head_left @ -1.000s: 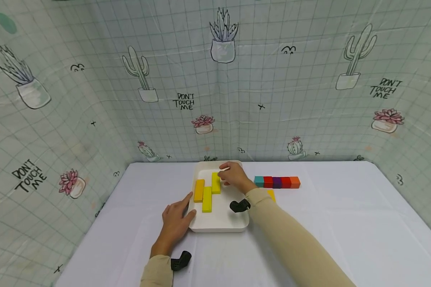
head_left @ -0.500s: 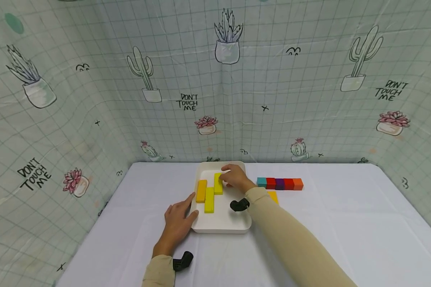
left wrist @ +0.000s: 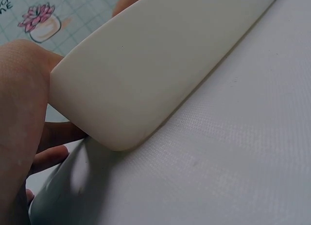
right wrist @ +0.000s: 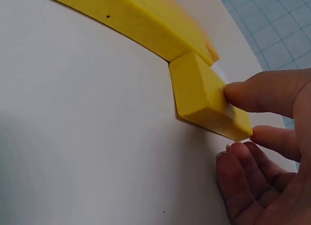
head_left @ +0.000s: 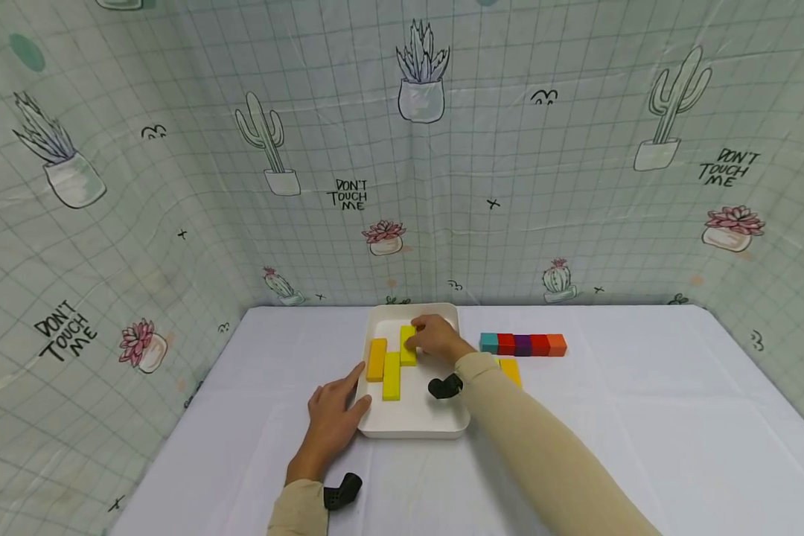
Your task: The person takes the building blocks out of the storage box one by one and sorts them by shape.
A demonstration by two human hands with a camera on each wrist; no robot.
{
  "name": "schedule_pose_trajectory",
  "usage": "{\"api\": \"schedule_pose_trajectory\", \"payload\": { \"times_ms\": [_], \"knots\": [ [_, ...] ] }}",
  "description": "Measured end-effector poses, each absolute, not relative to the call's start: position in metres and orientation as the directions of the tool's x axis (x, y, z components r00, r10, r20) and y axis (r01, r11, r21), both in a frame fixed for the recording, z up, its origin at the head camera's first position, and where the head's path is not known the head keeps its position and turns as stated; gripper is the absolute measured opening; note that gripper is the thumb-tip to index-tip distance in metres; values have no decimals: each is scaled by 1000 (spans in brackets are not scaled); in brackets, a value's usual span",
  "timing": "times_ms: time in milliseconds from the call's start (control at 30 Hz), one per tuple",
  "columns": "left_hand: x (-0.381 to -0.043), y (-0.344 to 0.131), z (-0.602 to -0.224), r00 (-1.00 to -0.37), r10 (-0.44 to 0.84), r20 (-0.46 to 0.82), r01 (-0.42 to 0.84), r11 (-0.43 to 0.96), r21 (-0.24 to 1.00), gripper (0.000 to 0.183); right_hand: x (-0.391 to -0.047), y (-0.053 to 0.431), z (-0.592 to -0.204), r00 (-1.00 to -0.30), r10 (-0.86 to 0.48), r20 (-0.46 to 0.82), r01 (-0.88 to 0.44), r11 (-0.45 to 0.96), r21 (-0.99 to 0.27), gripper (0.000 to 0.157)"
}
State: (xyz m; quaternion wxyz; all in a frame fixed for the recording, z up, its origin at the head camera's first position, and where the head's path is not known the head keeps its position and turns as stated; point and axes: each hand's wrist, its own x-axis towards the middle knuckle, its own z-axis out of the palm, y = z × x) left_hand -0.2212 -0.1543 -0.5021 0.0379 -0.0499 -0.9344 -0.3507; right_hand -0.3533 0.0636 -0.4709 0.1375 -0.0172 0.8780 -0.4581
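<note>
A white rectangular tray (head_left: pixel 435 424) lies on the table with three long blocks in it. An orange-yellow block (head_left: pixel 377 360) is at the left, a yellow block (head_left: pixel 391 378) is beside it, and a second yellow block (head_left: pixel 407 357) lies farther back. My right hand (head_left: pixel 437 336) reaches in from the right and pinches that farther block, thumb on its top and index finger at its far end. The other fingers curl beside it, as the right wrist view shows. My left hand (head_left: pixel 330 417) touches the tray's left side with thumb and index finger stretched out.
To the right of the tray stands a row of small cubes (head_left: pixel 522 345) in teal, red, purple and orange. A yellow-orange piece (head_left: pixel 511 372) shows partly from behind the right sleeve (head_left: pixel 536 432). A patterned cloth (head_left: pixel 442 186) closes off the table's back edge.
My right hand has come down closer over the farther yellow block, its thumb now on the block's top. The blocks and my left hand keep their places; the head view shifts slightly.
</note>
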Motion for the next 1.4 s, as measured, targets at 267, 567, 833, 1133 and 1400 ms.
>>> {"api": "schedule_pose_trajectory", "payload": {
  "times_ms": [267,567,833,1133,1400],
  "knots": [
    [-221,-153,-503,-993,60,99,111,752,649,61,-351,66,-471,-960,-187,-208,47,624,-780,50],
    [-221,-151,-502,-993,63,101,114,748,654,61,-351,70,-470,-958,-179,-224,72,604,-793,42],
    [-222,-149,-500,-992,68,108,122,750,650,61,-350,73,-467,-953,-186,-241,92,580,-810,39],
    [-220,-147,-503,-994,69,87,109,747,655,60,-347,72,-471,-960,-149,-237,116,560,-821,35],
    [-220,-152,-501,-993,67,92,111,759,641,61,-346,67,-466,-974,-181,-133,-3,602,-798,37]
  ]
}}
